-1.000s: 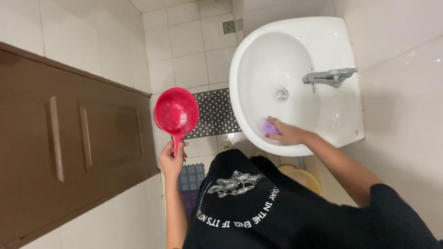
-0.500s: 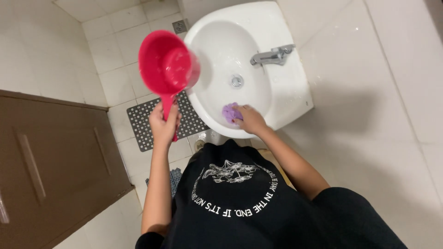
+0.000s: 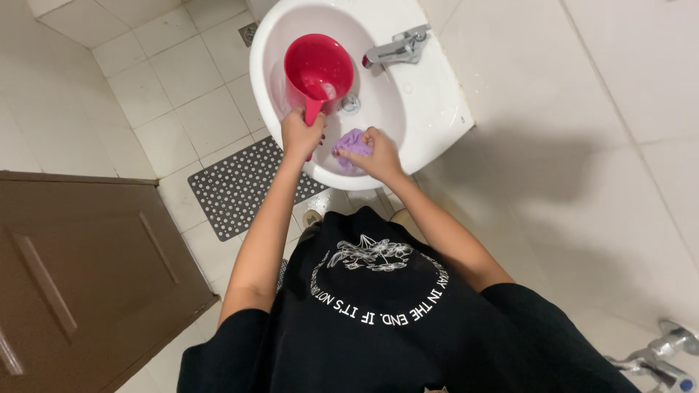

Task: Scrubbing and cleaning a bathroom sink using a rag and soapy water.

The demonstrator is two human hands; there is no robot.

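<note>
Red plastic dipper [image 3: 318,70], which a second ago was held out over the floor tiles left of the basin, now sits tipped over the bowl of the white sink [image 3: 429,109], its round cup above the drain [image 3: 350,104] and its short handle pointing near. That shift puts the scoop's contents, if any, right over the surface being rubbed, so I judge this as wetting or rinsing joined to the scrubbing; whether water is pouring I cannot tell. At far left stands a brown wooden door [image 3: 80,269] with recessed panels, and beside it on the pale square floor tiles lies a grey rubber mat [image 3: 237,185] dotted with small holes. The left hand [image 3: 301,135] is wrapped tight around the dipper's handle, fingers closed on it. Just right of it, the right hand [image 3: 376,153] has moved little; it is bunched closed on a soft, crumpled purple cloth [image 3: 351,144], pressing it against the near inner wall of the glossy ceramic bowl. Farther right, a chrome tap [image 3: 397,48] with a lever juts over the basin's far rim, and smooth pale wall tiles fill the right side.
</note>
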